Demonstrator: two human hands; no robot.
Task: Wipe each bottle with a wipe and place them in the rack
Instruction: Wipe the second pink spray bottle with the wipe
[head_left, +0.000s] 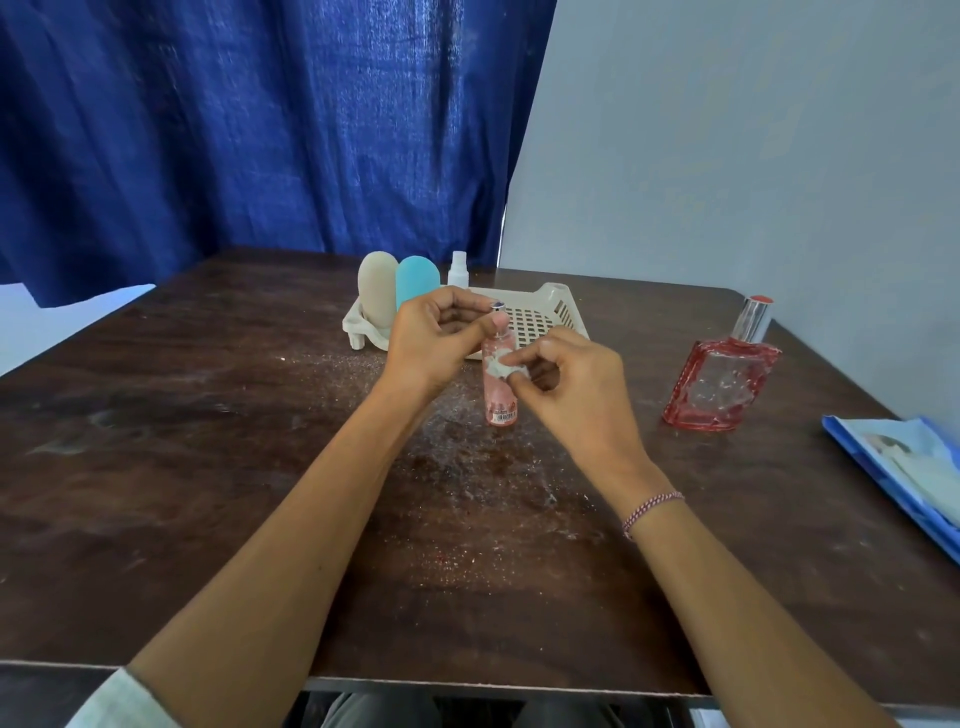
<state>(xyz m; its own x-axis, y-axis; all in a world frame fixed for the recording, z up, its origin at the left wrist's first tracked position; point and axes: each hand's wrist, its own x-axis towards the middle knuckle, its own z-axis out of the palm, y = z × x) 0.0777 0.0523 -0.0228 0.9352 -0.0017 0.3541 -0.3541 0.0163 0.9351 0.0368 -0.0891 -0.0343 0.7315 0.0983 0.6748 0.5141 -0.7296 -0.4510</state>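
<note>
- The slim pink bottle (500, 382) is held upright over the middle of the bench (208, 441), long axis vertical, its cap end up; whether its base touches the bench I cannot tell
- The left hand (434, 340) grips it near the neck, fingers closed around the top; the right hand (571, 387) presses a small white wipe (498, 366) against the upper body, fingers pinched narrow on the wipe
- Judged from this, wiping is under way and the lower body below the wipe remains to be covered
- The cream rack (550, 312) lies just beyond the bottle, away from the person; the left hand is nearer it
- A beige bottle (377, 288), a blue bottle (415, 283) and a small white spray bottle (458, 269) stand at its left end
- The square red perfume bottle (722, 382) stands well apart to the right, probably next; a blue packet (904, 467) lies at the right edge
</note>
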